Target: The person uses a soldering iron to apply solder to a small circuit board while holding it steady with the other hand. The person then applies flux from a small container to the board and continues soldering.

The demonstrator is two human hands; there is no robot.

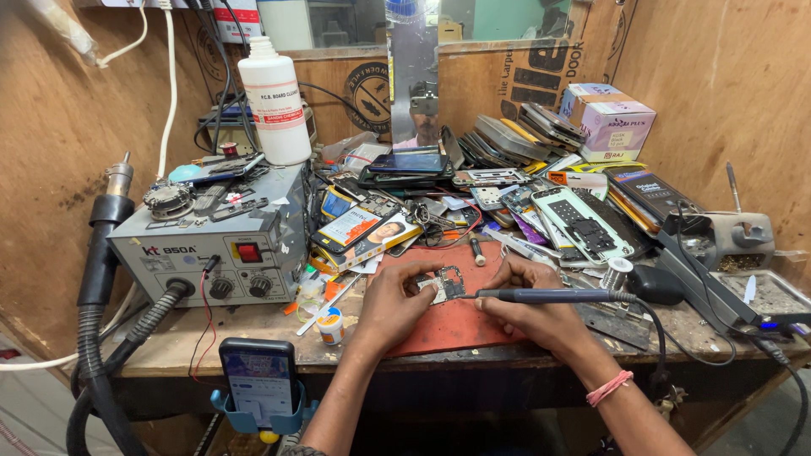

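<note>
- Two hands are kept close together over a red work mat (448,325) at the front edge of the bench (186,342), so that the small phone circuit board (445,285) lying on the mat is worked on a flat, protected surface.
- The board is pinned by the left hand (395,306), whose fingers are closed on its near-left edge; it appears to be steadied this way against the push of the tool.
- A dark, slim soldering iron (549,295) is gripped pen-fashion by the right hand (532,311), with the fingers wrapped round the handle and the tip brought up to the board's right side; whether tip and board touch cannot be told.
- The iron's cable is led off to the right, clear of the mat, toward a black holder and tray (760,295).
- A grey hot-air rework station (211,249) is set to the left, with its hose hung over the bench edge, within reach but out of the way.
- A small open pot (331,325), possibly flux, is stood just left of the mat, near the left hand.
- Stripped phones and frames (583,221) are heaped behind the mat, and a white bottle (275,97) is stood on the station.
- A phone in a blue cradle (258,382) is clipped below the bench front, facing the person.
</note>
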